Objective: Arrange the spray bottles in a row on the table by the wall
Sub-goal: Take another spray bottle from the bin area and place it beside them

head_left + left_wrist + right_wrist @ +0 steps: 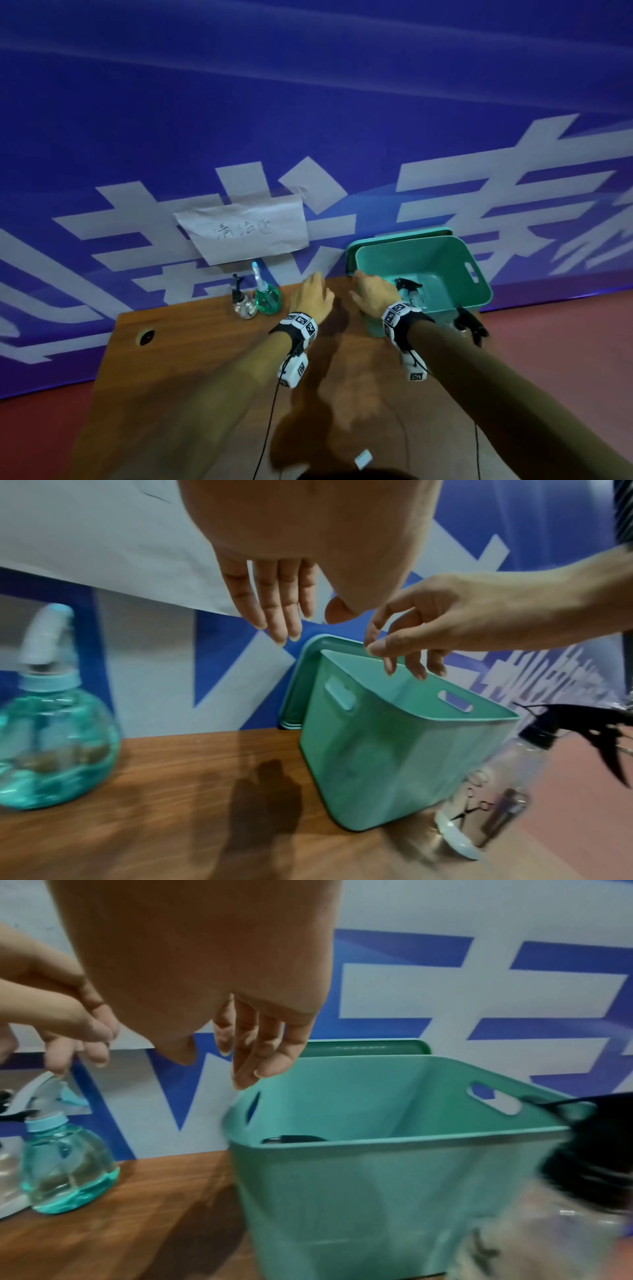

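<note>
Two spray bottles stand by the wall: a clear one with a black sprayer (244, 303) and a round teal one (268, 297) (51, 750) (65, 1172). Just right of the teal bottle, my left hand (311, 293) (279, 615) hovers above the table with straight fingers, holding nothing. My right hand (372, 291) (255, 1050) hangs over the left rim of the teal bin (442, 253) (377, 1177), fingers relaxed and empty. Inside the bin lies a bottle with a black trigger (409, 287) (294, 1139). Another clear bottle with a black trigger (469, 323) (496, 791) stands on the bin's near right side.
The wooden table (212, 359) meets a blue wall with a paper sign (241, 233) taped above the bottles. The bin's lid (394, 236) leans on the wall behind it. A cable hole (146, 337) lies at the table's left. Red floor surrounds the table.
</note>
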Action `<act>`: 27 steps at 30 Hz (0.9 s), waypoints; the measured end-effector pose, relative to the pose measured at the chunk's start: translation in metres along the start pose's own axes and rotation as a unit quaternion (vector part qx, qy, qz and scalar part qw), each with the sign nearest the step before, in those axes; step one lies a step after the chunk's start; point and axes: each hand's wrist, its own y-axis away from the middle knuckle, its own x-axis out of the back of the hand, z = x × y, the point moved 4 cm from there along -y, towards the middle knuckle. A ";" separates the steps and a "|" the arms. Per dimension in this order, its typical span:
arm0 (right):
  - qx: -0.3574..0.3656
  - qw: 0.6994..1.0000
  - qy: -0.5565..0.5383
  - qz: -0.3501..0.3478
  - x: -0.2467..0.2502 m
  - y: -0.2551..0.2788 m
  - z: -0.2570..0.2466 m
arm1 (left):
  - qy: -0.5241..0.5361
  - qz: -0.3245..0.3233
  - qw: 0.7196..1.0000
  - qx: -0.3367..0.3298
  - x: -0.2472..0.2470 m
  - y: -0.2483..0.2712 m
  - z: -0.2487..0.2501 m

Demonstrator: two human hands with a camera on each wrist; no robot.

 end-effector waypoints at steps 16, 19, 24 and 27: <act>-0.039 0.999 0.027 0.023 0.067 0.116 0.240 | -0.025 -0.174 0.966 -0.190 -0.143 0.031 0.235; -0.003 0.999 0.022 -0.023 0.065 0.118 0.242 | -0.028 -0.177 0.965 -0.193 -0.159 0.039 0.251; 0.046 0.996 -0.012 -0.080 0.057 0.118 0.241 | -0.053 -0.140 0.968 -0.199 -0.161 0.043 0.257; 0.079 0.992 -0.017 -0.093 0.056 0.118 0.238 | -0.070 -0.128 0.969 -0.200 -0.159 0.045 0.251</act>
